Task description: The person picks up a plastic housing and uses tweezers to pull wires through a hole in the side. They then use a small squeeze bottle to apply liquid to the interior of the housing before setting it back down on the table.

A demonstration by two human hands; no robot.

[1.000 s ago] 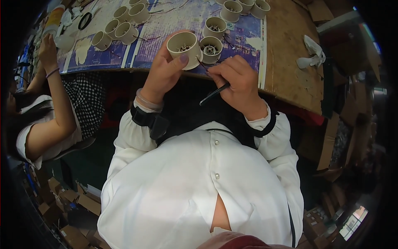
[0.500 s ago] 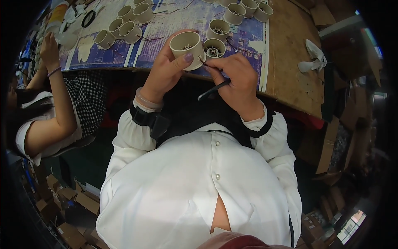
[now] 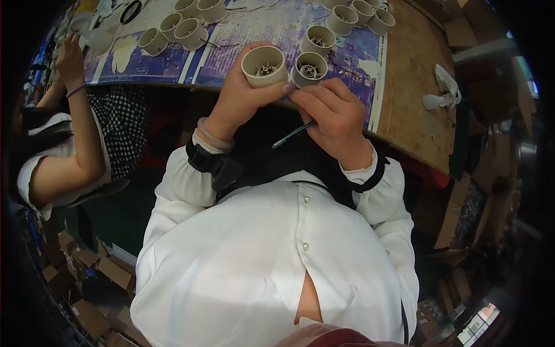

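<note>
My left hand is closed round a white cup-shaped housing, with metal parts showing inside its open top. The left thumb reaches across the housing's near side. At its lower right, the fingertips of my right hand meet that thumb; any small piece pinched between them is hidden. A slim dark tool sticks out below the right palm, pointing down to the left. Just beyond my right fingers, a similar housing stands on the table, with another housing behind it.
Several more housings with thin wires stand at the far left, and others at the far right. A white crumpled item lies on the brown board. On the left sits another person, one hand raised. Cardboard boxes stand at the right.
The held housing has turned more upright, and my left thumb has slid to its right edge. My right fingers have curled in closer; the slim tool has turned a little in them.
</note>
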